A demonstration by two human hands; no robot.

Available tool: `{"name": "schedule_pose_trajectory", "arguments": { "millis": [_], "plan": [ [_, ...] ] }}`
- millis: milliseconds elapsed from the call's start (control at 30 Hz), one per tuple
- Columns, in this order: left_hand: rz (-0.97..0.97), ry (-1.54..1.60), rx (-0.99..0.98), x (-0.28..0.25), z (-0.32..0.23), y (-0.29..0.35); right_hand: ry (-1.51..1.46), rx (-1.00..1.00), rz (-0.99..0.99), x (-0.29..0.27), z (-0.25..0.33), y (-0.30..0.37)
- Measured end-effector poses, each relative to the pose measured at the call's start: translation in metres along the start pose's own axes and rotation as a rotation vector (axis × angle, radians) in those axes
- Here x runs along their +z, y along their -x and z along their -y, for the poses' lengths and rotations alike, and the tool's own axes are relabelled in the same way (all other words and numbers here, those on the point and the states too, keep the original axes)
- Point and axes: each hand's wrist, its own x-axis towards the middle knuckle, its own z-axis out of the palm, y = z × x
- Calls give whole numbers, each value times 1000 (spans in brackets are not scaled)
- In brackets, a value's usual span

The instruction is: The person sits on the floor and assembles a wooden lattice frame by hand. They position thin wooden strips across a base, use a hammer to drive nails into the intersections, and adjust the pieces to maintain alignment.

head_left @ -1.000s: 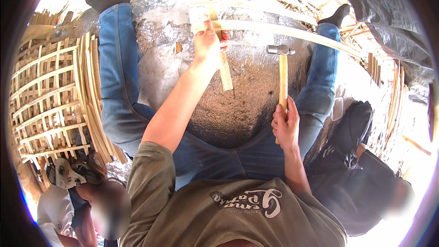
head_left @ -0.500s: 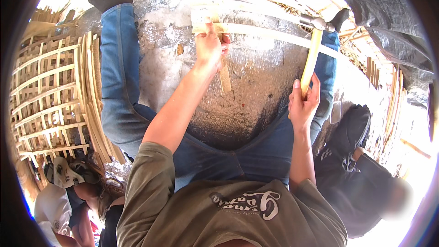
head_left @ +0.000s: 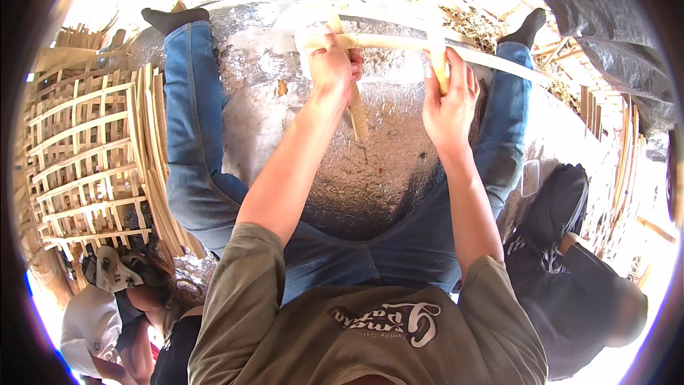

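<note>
My left hand (head_left: 332, 70) is closed around the crossing of two pale bamboo strips, its index finger pointing up along them. The long bamboo strip (head_left: 491, 59) runs from that crossing toward the right, past my foot. A shorter upright strip (head_left: 358, 120) passes under my palm, its lower end over the silvery sheet. My right hand (head_left: 450, 96) grips the yellow handle of a hammer (head_left: 435, 25), raised with its dark head at the upper edge. Glare hides part of the handle and the far strips. Whether a nail sits under my left fingers cannot be seen.
A silvery sheet (head_left: 342, 178) covers the ground between my spread legs in jeans. Woven bamboo lattice panels (head_left: 85, 164) and stacked strips (head_left: 158, 150) stand at left. One person sits at lower left, another in black (head_left: 563, 299) at lower right. Dark plastic sheeting hangs upper right.
My right hand has moved left and up with the hammer, bringing its head from beside my right foot to the upper edge. My left hand stays on the strips.
</note>
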Motion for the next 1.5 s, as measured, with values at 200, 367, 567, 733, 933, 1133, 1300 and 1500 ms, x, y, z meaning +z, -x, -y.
{"name": "schedule_pose_trajectory", "arguments": {
  "millis": [200,367,567,733,933,1133,1300,1500],
  "plan": [
    [-107,-94,53,-4,5,3,62,-145,-13,35,-11,-8],
    [-122,-163,65,-5,1,5,-68,-61,48,49,-20,-12],
    [-104,-175,35,-10,2,2,-121,15,87,53,-23,-13],
    [-94,-131,44,-13,4,3,-57,-5,97,57,-24,-9],
    [-50,-258,77,-12,6,23,-89,-140,80,59,-33,-10],
    [22,-265,1,-20,12,55,-48,-130,94,57,-31,-10],
    [30,-202,-52,-21,16,58,-18,-163,87,63,-40,-5],
    [-97,-307,21,-17,35,44,29,-182,97,64,-40,-1]
  ]
}}
